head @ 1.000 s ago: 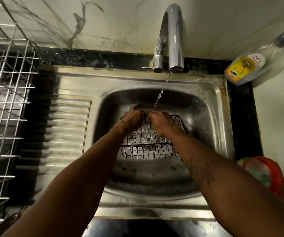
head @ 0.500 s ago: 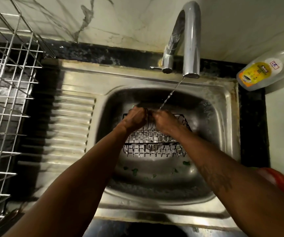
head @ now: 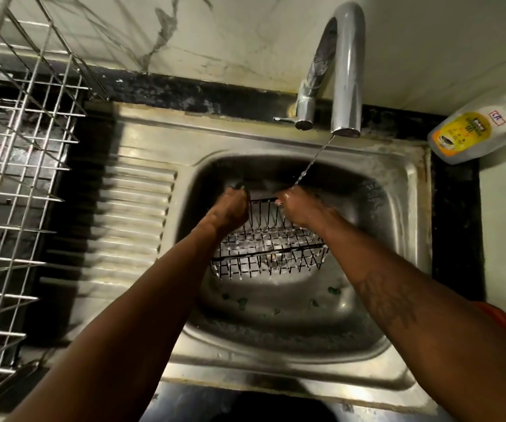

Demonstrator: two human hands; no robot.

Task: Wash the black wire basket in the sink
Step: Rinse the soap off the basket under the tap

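Right, both hands are on the black wire basket [head: 270,248], inside the basin of the steel sink [head: 413,190], toward its far wall. The left hand [head: 230,208] has its fingers curled round the basket's far rim; the right hand [head: 298,208] grips that same rim just beside it, fingers wrapped over the wire. A thin stream of water [head: 312,161] slants from the chrome tap [head: 346,71] onto the right hand (it glistens wet). Green scraps [head: 333,290] dot the basin floor near its front edge. A dish-soap bottle [head: 470,132] sits at the sink's back right corner, and a steel wire rack [head: 17,178] beside the drainboard's [head: 136,214] left edge.
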